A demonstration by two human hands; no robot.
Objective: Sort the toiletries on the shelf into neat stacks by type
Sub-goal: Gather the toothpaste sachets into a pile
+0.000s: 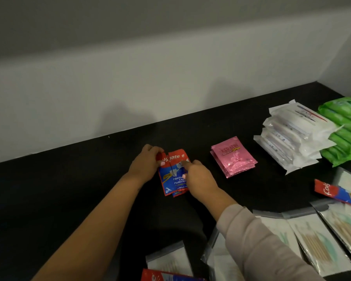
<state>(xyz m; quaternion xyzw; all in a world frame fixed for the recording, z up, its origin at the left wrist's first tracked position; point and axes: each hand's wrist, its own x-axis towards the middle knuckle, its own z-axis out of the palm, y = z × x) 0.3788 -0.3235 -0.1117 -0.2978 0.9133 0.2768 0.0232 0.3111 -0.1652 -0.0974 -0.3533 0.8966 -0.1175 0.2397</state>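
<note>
Toothpaste sachets (173, 175), red-blue, lie stacked mid-shelf on the black shelf (69, 179). Left hand (145, 163) grips the stack's left top edge, fingers curled over it; right hand (199, 177) pinches its right edge. Right of the stack: pink sachets (233, 157), then white packs (292, 136), green packs (344, 130) furthest.

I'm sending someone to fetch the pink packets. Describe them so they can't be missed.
On the black shelf against the pale wall, look right of the toothpaste packets that both hands are on. The pink packets lie in a small stack, left of the white pouches. Nothing else there is glossy pink.
</note>
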